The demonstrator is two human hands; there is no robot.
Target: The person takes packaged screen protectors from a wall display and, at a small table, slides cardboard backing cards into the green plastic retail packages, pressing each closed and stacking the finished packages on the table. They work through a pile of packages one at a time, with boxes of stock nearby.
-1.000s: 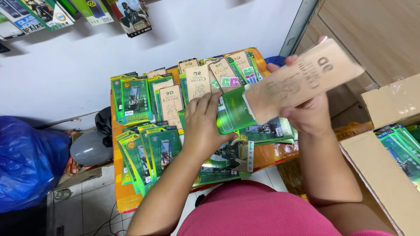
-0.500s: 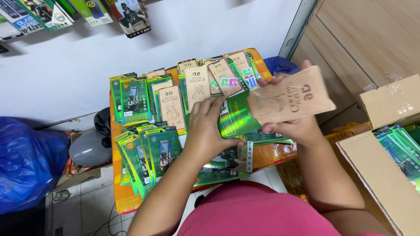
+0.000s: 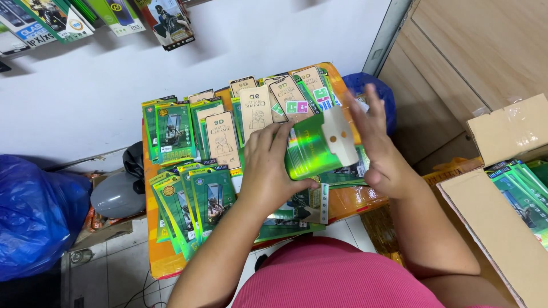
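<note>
The left hand point(image 3: 265, 171) is wrapped around a shiny green packet point(image 3: 311, 149), which is held up over the middle of the orange table point(image 3: 160, 259). Its long side is tilted up to the right. The right hand point(image 3: 379, 142) is spread flat just beside its white flap. The packet's back is hidden.

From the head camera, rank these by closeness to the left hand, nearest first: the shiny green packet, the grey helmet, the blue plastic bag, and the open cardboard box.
1. Shiny green packet: held in the left hand.
2. Grey helmet: on the floor, left of the table.
3. Open cardboard box: far right.
4. Blue plastic bag: far left.

Box and bag are close to call.
</note>
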